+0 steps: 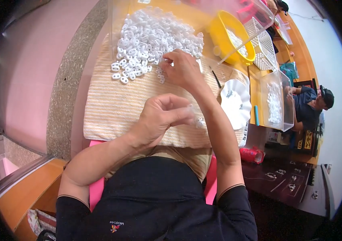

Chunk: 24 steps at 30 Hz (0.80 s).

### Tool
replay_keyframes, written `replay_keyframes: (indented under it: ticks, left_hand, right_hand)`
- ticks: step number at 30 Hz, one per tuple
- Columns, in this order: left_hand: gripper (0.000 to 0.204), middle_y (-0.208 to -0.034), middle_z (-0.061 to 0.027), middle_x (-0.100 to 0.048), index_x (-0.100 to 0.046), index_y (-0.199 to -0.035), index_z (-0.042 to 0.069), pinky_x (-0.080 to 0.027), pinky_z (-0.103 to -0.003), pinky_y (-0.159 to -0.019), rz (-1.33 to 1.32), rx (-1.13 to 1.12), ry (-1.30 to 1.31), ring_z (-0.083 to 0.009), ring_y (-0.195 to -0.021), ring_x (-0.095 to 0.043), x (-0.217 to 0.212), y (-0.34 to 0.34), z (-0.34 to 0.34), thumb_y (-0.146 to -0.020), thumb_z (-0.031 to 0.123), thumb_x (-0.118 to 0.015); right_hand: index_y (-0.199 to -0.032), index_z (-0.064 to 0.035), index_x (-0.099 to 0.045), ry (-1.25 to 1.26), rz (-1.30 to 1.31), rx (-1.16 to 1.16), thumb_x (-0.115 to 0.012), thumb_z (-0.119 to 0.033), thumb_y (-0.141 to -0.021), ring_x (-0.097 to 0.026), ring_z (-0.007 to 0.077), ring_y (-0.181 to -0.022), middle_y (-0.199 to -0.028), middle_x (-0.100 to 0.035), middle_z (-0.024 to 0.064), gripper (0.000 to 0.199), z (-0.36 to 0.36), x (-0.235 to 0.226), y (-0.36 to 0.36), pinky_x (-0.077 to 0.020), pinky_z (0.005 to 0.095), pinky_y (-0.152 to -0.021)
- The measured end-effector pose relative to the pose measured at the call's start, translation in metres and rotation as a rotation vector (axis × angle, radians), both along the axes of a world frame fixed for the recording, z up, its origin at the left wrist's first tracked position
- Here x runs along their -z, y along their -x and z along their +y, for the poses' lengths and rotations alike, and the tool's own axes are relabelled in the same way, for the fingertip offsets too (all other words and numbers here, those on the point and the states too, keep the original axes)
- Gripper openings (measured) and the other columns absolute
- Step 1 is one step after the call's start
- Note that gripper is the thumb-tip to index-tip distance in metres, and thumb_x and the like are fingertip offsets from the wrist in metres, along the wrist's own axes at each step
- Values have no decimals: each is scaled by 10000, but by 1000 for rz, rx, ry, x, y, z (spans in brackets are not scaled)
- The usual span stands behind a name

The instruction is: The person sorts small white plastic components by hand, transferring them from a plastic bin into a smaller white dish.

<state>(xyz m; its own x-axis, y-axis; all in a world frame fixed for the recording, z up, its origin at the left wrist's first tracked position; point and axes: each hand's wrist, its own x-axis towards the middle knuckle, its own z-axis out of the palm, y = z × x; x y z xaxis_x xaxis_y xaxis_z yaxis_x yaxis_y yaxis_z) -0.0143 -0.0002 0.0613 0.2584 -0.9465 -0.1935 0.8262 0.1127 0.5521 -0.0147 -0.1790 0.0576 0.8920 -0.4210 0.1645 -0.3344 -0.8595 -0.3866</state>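
A large heap of small white plastic pieces lies at the far end of a cream striped cloth. My right hand reaches out to the heap's near edge, its fingertips pinching at a white piece there. My left hand hovers lower over the cloth with thumb and fingers pressed together on a small white piece, with a few more white pieces just beside it.
A white scalloped dish sits right of the cloth. Beyond it stand a yellow bowl, a white mesh basket and a clear box of white parts. Another person sits at the far right. A thin black tool lies near my right hand.
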Motion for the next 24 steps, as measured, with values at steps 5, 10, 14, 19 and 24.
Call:
replay_keyframes:
  ticks: [5, 10, 14, 19, 24]
  left_hand:
    - [140, -896, -93, -675, -631, -1006, 0, -592, -314, -771, 16, 0, 11, -173, -830, -678, -1, -1, -1, -867, 0, -647]
    - [133, -891, -92, -674, -632, -998, 0, -592, -314, -770, 29, -5, 20, -172, -825, -678, -1, 0, -1, -866, 2, -649]
    - [131, -888, -90, -673, -632, -995, 0, -592, -311, -767, 16, -5, 2, -170, -822, -678, -2, -1, -1, -865, 3, -651]
    - [130, -891, -89, -672, -633, -995, 1, -592, -309, -765, 8, -1, -5, -165, -819, -678, -2, 0, -1, -866, 5, -651]
    - [132, -894, -86, -672, -635, -998, 4, -592, -308, -765, 3, 1, -4, -163, -821, -678, -2, -1, -1, -867, 4, -649]
  right_hand:
    - [-903, -58, -701, 14, 2, 10, -593, -213, -800, -628, 368, -883, -930, -645, 180, 214, 1, 2, -1, -496, 447, -786]
    - [-944, -63, -690, 12, 44, -24, -612, -192, -801, -623, 360, -913, -955, -640, 165, 208, 0, 2, 1, -492, 438, -804]
    - [-957, -71, -692, -14, 44, -18, -634, -205, -801, -625, 354, -914, -954, -639, 157, 214, 2, 1, 2, -492, 434, -805]
    - [-983, -67, -705, -53, 19, 19, -669, -223, -786, -632, 320, -881, -910, -658, 110, 254, 4, 7, 1, -490, 392, -780]
    - [-938, -54, -699, -48, -33, 7, -679, -220, -772, -635, 314, -875, -904, -658, 111, 235, 3, 8, -3, -491, 388, -770]
